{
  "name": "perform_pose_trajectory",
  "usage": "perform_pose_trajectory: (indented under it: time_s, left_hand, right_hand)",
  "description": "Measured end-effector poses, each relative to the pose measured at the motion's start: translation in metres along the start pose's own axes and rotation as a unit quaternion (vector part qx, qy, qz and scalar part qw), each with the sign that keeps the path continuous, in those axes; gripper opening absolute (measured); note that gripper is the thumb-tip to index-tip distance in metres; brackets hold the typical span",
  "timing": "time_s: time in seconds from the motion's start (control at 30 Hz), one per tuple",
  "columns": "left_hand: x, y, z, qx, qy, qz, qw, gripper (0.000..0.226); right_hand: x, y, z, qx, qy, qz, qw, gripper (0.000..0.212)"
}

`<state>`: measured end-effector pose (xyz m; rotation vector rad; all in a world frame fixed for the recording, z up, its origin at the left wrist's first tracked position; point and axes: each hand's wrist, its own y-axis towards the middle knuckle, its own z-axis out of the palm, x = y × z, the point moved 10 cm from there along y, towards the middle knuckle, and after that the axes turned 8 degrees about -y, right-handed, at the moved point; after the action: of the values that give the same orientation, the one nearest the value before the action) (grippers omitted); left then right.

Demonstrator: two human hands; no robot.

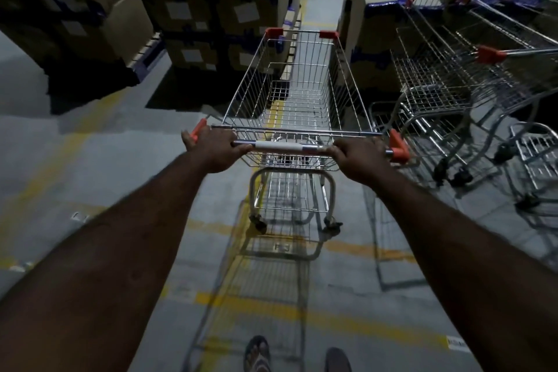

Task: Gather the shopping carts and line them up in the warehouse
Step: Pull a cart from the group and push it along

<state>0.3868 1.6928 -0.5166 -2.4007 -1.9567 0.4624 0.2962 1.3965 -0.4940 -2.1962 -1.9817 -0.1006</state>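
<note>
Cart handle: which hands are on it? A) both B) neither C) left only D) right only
A: the left hand and the right hand each grip the cart handle, one near each end.

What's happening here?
A person stands behind an empty shopping cart, left-hand grip and right-hand grip both curled round its handle bar. The cart faces stacked cardboard boxes across the floor. More carts stand nested together on the right; this one is not yet joined to them.
</note>
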Motion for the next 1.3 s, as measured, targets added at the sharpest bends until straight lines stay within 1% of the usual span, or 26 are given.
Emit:
perform_pose_trajectory:
  time_s: [0.1, 0.27, 0.43, 0.57, 0.7, 0.8, 0.93, 1.03, 1.1, 1.17, 1.23, 1.3]
  left_hand:
    - [-0.007, -0.004, 0.002, -0.004, -0.007, 0.000, 1.000, 0.051]
    - [0.001, -0.010, 0.004, -0.002, -0.015, -0.002, 1.000, 0.051]
    - [0.006, -0.011, 0.000, -0.016, -0.024, 0.017, 0.999, 0.050]
    - [0.020, -0.008, -0.004, -0.015, -0.016, 0.024, 0.999, 0.047]
    - [0.020, -0.008, -0.004, -0.014, -0.010, 0.028, 0.999, 0.051]
    - [0.021, -0.010, 0.001, -0.017, -0.022, 0.023, 0.999, 0.050]
    - [0.022, -0.013, 0.005, 0.001, -0.013, 0.020, 1.000, 0.052]
    - [0.028, -0.012, 0.005, 0.028, 0.007, 0.011, 1.000, 0.050]
    - [0.033, -0.013, 0.007, 0.043, 0.018, 0.002, 0.999, 0.054]
    - [0.032, -0.015, 0.008, 0.042, 0.021, 0.006, 0.999, 0.062]
    - [0.019, -0.019, 0.004, 0.020, 0.030, 0.043, 0.998, 0.070]
    - [0.000, -0.022, -0.004, -0.003, 0.020, 0.090, 0.996, 0.080]
  right_hand:
    - [-0.007, -0.001, 0.003, 0.005, 0.008, 0.002, 1.000, 0.036]
    - [0.002, -0.006, 0.007, 0.024, 0.025, 0.010, 0.999, 0.037]
    - [0.009, -0.014, 0.011, 0.013, 0.015, 0.023, 1.000, 0.034]
    - [0.022, -0.014, 0.012, 0.015, 0.008, 0.025, 1.000, 0.036]
    - [0.021, -0.015, 0.010, 0.011, 0.002, 0.030, 0.999, 0.036]
    - [0.019, -0.017, 0.013, 0.010, 0.004, 0.029, 1.000, 0.034]
    - [0.020, -0.019, 0.018, 0.009, 0.011, 0.031, 0.999, 0.033]
    - [0.026, -0.019, 0.018, 0.010, 0.011, 0.028, 0.999, 0.034]
    - [0.031, -0.022, 0.021, 0.016, 0.014, 0.026, 0.999, 0.035]
    - [0.032, -0.024, 0.023, 0.027, 0.020, 0.021, 0.999, 0.037]
    - [0.032, -0.025, 0.020, 0.033, 0.032, 0.012, 0.999, 0.040]
    - [0.031, -0.023, 0.006, 0.000, 0.039, 0.005, 0.999, 0.048]
